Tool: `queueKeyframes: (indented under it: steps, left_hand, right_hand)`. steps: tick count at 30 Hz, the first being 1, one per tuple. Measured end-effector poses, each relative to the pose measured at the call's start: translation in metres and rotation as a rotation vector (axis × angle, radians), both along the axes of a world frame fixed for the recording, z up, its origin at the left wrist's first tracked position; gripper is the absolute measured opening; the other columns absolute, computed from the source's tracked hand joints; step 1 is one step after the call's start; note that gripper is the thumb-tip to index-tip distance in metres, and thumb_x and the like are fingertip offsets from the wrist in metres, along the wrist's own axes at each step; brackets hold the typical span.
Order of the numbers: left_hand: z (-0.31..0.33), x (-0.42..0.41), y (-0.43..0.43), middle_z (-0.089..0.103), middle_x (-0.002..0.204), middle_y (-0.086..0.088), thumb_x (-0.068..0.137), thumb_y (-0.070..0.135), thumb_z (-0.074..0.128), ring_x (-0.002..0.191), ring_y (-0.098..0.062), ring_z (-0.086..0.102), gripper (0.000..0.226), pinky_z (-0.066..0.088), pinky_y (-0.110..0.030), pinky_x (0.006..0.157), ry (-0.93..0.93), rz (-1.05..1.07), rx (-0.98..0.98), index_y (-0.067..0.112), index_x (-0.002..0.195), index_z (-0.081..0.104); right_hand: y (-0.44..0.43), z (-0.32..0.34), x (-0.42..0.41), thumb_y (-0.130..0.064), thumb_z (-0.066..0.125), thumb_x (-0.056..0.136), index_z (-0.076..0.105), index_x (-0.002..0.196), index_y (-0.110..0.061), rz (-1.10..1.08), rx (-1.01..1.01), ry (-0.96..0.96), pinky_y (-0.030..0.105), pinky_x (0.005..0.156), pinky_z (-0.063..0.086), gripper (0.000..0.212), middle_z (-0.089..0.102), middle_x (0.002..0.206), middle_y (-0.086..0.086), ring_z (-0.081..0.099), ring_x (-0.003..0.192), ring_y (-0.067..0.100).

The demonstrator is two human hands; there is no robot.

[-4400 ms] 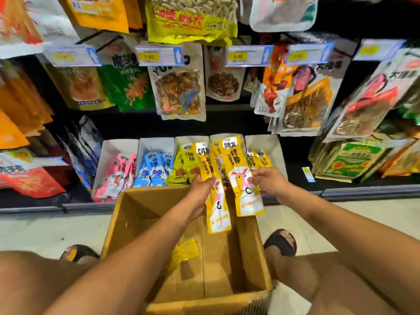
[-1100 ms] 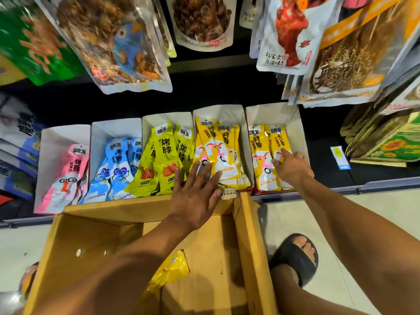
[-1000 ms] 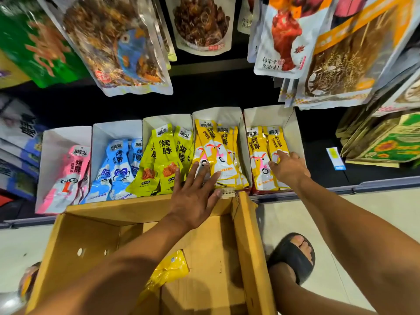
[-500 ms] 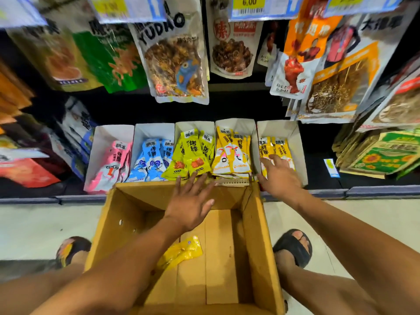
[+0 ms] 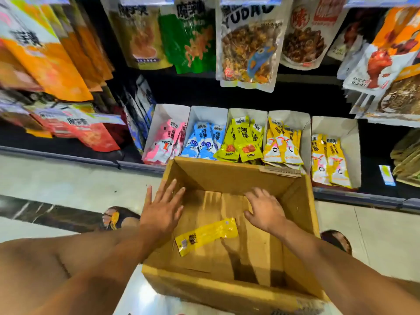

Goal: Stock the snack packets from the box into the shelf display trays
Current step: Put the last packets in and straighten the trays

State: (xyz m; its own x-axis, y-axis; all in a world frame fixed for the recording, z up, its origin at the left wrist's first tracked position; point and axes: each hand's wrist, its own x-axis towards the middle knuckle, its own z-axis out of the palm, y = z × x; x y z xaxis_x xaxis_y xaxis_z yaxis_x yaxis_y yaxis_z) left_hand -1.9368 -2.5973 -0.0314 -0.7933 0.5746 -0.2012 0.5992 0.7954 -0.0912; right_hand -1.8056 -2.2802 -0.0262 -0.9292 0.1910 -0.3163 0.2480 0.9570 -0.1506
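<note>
The box point(image 5: 295, 201) sits open on the floor point(image 5: 68, 185) between the person's feet, close to the camera. One yellow packet point(image 5: 205, 238) lies flat on its bottom, slanted, nearer the left wall than the right. Both bare forearms reach in from the near edge. The left hand point(image 5: 162, 209) is over the box's left wall, palm down, fingers spread and holding nothing; whether it touches the cardboard cannot be told. The right hand point(image 5: 264, 210) hangs inside the box above the bottom, palm down, its grip loose and empty, just beyond the packet's right end and apart from it. A sandalled foot point(image 5: 113, 218) shows left of the box and another point(image 5: 336, 241) right of it.

Past the box's far wall, on the lowest shelf point(image 5: 354, 197), five white trays stand side by side. From the left: the pink tray point(image 5: 169, 110), the blue tray point(image 5: 208, 111), the green tray point(image 5: 247, 113), the orange tray point(image 5: 291, 115) and the right tray point(image 5: 335, 122), each named by its packets, which lean upright inside; the right tray holds yellow ones, only two across. The box's far wall hides the front of the middle trays.

Above, larger snack bags point(image 5: 248, 48) hang in rows.
</note>
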Motion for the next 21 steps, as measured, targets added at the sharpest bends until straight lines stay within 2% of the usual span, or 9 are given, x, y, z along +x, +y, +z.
queueKeyframes:
  steps: [3,6,9,14,17,19,21]
  left_hand:
    - [-0.014,-0.003,-0.023,-0.010,0.171,0.001,0.102,0.059,0.014,0.158,-0.028,-0.008,0.065,-0.001,-0.058,0.126,-0.023,0.049,0.009,0.038,0.163,0.014]
    - [-0.023,-0.003,-0.027,-0.019,0.171,0.001,0.103,0.052,0.031,0.158,-0.031,-0.007,0.067,0.011,-0.055,0.127,-0.057,0.069,0.071,0.033,0.164,0.011]
    - [-0.026,-0.004,-0.025,-0.018,0.171,0.002,0.102,0.054,0.036,0.159,-0.031,0.000,0.068,0.021,-0.053,0.126,-0.079,0.090,0.101,0.032,0.163,0.014]
    - [-0.025,-0.002,-0.023,-0.008,0.172,-0.004,0.104,0.053,0.032,0.157,-0.032,0.012,0.063,0.017,-0.048,0.127,-0.070,0.071,0.121,0.026,0.161,0.026]
    - [-0.022,-0.002,-0.021,0.002,0.173,-0.008,0.106,0.051,0.027,0.153,-0.034,0.023,0.061,0.034,-0.052,0.121,-0.054,0.067,0.143,0.023,0.158,0.036]
    - [-0.020,-0.001,-0.020,0.011,0.171,-0.011,0.105,0.051,0.028,0.150,-0.033,0.022,0.060,0.036,-0.052,0.118,-0.031,0.048,0.193,0.019,0.155,0.042]
    - [-0.021,0.001,-0.020,0.011,0.171,-0.010,0.106,0.047,0.035,0.150,-0.035,0.023,0.056,0.038,-0.051,0.115,-0.038,0.044,0.214,0.020,0.154,0.042]
  right_hand:
    - [-0.028,-0.028,-0.007,-0.052,0.057,0.088,0.036,0.149,-0.033,0.027,-0.052,-0.066,0.044,0.110,0.037,0.068,0.034,0.153,0.001,0.032,0.140,0.025]
    - [-0.051,-0.057,-0.013,-0.049,0.062,0.086,0.035,0.149,-0.034,0.053,-0.102,-0.124,0.044,0.112,0.036,0.070,0.030,0.156,-0.002,0.030,0.143,0.024]
    - [-0.068,-0.082,-0.022,-0.042,0.064,0.087,0.035,0.149,-0.034,0.072,-0.127,-0.196,0.043,0.112,0.036,0.069,0.029,0.157,-0.001,0.030,0.142,0.025]
    - [-0.093,-0.125,-0.040,-0.030,0.066,0.086,0.035,0.150,-0.030,0.073,-0.175,-0.303,0.042,0.112,0.036,0.071,0.032,0.154,0.003,0.031,0.141,0.028]
    - [-0.106,-0.149,-0.047,-0.023,0.069,0.081,0.038,0.148,-0.031,0.080,-0.187,-0.348,0.042,0.110,0.038,0.074,0.038,0.148,0.001,0.035,0.138,0.027]
    - [-0.113,-0.163,-0.051,-0.020,0.069,0.081,0.039,0.147,-0.030,0.109,-0.180,-0.376,0.043,0.110,0.038,0.073,0.039,0.145,0.000,0.036,0.137,0.027]
    - [-0.118,-0.177,-0.052,-0.017,0.068,0.081,0.040,0.144,-0.029,0.136,-0.151,-0.378,0.043,0.111,0.038,0.070,0.039,0.143,0.002,0.036,0.135,0.028]
